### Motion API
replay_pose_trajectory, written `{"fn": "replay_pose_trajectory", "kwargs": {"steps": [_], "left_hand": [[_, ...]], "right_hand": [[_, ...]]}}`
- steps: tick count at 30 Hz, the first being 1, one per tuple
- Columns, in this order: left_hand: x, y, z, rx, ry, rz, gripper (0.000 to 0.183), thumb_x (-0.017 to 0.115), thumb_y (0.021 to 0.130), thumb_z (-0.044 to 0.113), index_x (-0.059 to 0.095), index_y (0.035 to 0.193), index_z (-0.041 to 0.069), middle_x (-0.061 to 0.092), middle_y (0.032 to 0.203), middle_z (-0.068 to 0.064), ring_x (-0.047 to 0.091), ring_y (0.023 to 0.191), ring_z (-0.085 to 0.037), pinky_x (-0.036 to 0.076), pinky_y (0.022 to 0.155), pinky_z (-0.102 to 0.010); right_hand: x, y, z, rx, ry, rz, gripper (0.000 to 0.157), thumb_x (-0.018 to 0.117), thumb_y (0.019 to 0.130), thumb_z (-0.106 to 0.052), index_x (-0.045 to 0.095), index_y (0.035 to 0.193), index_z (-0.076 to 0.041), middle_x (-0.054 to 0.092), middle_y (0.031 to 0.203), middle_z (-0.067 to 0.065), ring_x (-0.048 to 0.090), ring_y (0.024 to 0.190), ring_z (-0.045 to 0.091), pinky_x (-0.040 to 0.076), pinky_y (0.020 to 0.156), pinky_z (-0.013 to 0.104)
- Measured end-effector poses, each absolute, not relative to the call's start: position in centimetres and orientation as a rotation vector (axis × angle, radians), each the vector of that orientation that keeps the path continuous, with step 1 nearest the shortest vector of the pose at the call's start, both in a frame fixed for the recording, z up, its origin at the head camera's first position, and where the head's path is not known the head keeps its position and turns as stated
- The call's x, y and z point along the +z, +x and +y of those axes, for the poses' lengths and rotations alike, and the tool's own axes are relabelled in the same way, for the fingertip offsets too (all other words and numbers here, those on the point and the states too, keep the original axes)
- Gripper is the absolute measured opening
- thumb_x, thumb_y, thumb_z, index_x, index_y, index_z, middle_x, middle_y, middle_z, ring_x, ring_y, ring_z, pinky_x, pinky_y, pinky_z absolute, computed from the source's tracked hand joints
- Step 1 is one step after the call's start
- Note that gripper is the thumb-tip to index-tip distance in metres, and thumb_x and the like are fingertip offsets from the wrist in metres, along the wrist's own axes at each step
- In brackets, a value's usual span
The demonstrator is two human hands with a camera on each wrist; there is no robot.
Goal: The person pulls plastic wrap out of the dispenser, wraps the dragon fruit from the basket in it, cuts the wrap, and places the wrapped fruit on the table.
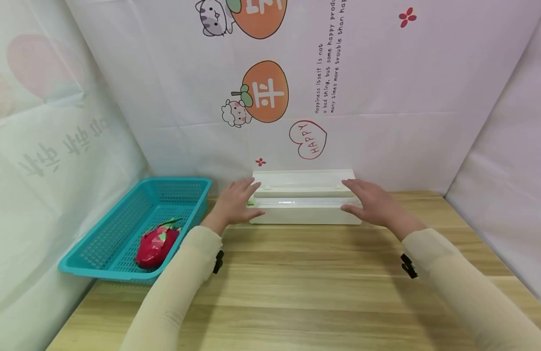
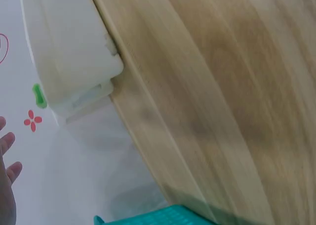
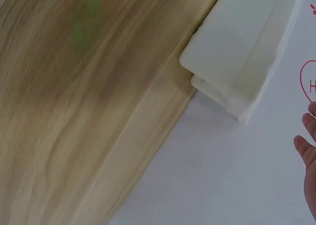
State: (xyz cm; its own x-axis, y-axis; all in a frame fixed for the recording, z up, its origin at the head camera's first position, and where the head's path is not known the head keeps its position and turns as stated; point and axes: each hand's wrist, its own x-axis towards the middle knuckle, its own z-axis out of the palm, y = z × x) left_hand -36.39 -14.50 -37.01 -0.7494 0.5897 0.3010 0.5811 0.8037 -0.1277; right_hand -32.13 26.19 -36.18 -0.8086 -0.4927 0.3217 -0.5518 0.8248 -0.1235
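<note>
A long white plastic box (image 1: pixel 305 216) stands at the back of the table with its lid (image 1: pixel 305 177) raised against the rear wall. It looks like a cling film dispenser, with a small green piece (image 2: pixel 39 96) at its left end. My left hand (image 1: pixel 235 201) is at the box's left end, fingers spread and thumb apart. At the right end, my right hand (image 1: pixel 375 201) is likewise spread. Both wrist views show a gap between the box and the fingers, and neither hand holds anything.
To the left, a turquoise plastic basket (image 1: pixel 107 274) holds a red dragon fruit (image 1: pixel 155 247). White printed cloth (image 1: pixel 375 97) covers the walls behind and at both sides. Wooden tabletop (image 1: pixel 305 282) extends in front of the box.
</note>
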Motion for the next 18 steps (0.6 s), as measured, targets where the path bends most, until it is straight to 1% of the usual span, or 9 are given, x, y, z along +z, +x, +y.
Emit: {"fn": "replay_pose_trajectory", "kwargs": {"steps": [5, 10, 14, 18], "left_hand": [[-37.7, -36.5, -13.9, 0.002, -0.952, -2.644, 0.077, 0.058, 0.089, 0.058, 0.041, 0.147, 0.011, 0.038, 0.15, -0.013, 0.035, 0.136, -0.031, 0.025, 0.111, -0.052], [-38.4, -36.6, -13.3, 0.005, -1.001, -2.594, 0.07, 0.06, 0.09, 0.054, 0.047, 0.142, 0.008, 0.044, 0.145, -0.013, 0.041, 0.132, -0.03, 0.03, 0.108, -0.048], [-38.6, -36.5, -12.7, -0.001, -1.026, -2.596, 0.066, 0.061, 0.092, 0.05, 0.05, 0.139, 0.006, 0.048, 0.142, -0.013, 0.043, 0.13, -0.029, 0.032, 0.108, -0.047], [-38.9, -36.6, -12.3, 0.003, -1.037, -2.605, 0.064, 0.06, 0.093, 0.049, 0.05, 0.139, 0.005, 0.05, 0.139, -0.013, 0.045, 0.129, -0.028, 0.031, 0.109, -0.048]], "right_hand": [[-37.1, -32.5, 25.6, 0.319, 0.804, -2.74, 0.073, 0.065, 0.092, -0.043, 0.039, 0.145, -0.001, 0.046, 0.14, 0.024, 0.044, 0.127, 0.043, 0.034, 0.103, 0.057], [-37.7, -32.8, 25.0, 0.326, 0.8, -2.762, 0.069, 0.063, 0.093, -0.043, 0.04, 0.144, -0.002, 0.047, 0.14, 0.024, 0.045, 0.126, 0.042, 0.035, 0.104, 0.056], [-38.0, -32.9, 24.6, 0.346, 0.782, -2.793, 0.068, 0.062, 0.094, -0.042, 0.041, 0.144, -0.001, 0.047, 0.14, 0.024, 0.045, 0.127, 0.042, 0.035, 0.104, 0.055], [-38.1, -33.0, 24.4, 0.358, 0.754, -2.821, 0.066, 0.061, 0.095, -0.042, 0.042, 0.144, -0.001, 0.047, 0.14, 0.024, 0.044, 0.127, 0.043, 0.035, 0.105, 0.055]]}}
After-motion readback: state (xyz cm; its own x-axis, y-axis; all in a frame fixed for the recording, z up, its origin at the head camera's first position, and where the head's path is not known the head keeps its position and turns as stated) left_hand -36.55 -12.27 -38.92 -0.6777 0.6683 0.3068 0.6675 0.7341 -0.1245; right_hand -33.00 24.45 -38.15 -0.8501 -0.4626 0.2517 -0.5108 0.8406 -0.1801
